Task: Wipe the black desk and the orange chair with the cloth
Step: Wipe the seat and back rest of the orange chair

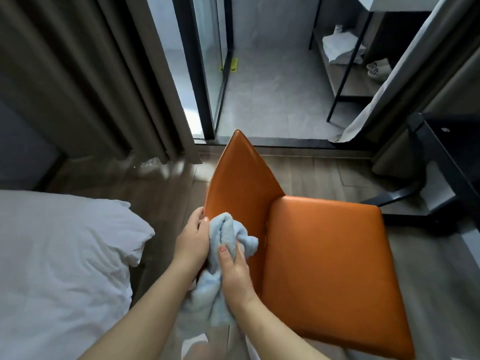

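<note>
Head view, looking down: two bare forearms reach in from the bottom edge and meet at a pale blue cloth (223, 245). The right hand (235, 268) has its fingers and thumb curled round the bunched cloth, holding it against the inner face of the chair's backrest. The left hand (193, 237) sits just beside it, thumb lying on the cloth and fingers wrapped over the near edge of the backrest, so it grips the chair and touches the cloth at once. A loose tail of the cloth hangs down between the two wrists.

The orange chair (322, 261) stands with its backrest on the left and its padded seat spreading to the right; the seat surface is bare and smooth, with a soft sheen. To the left of the hands lies a bed (59, 255) with rumpled white bedding, its corner near the left forearm. Wood-look floor (166, 188) shows between the bed and the chair.

Further right, beyond the seat, stands the black counter (452, 152), seen at its corner, with a curved black support beneath it. Well apart from the cloth, it fills the right edge of the frame.

Behind the chair, brown curtains (91, 74) hang at the left, and a black-framed glass door (207, 61) stands next to grey floor tiles. At the far right a black metal shelf (345, 74) carries folded white towels (340, 48).
</note>
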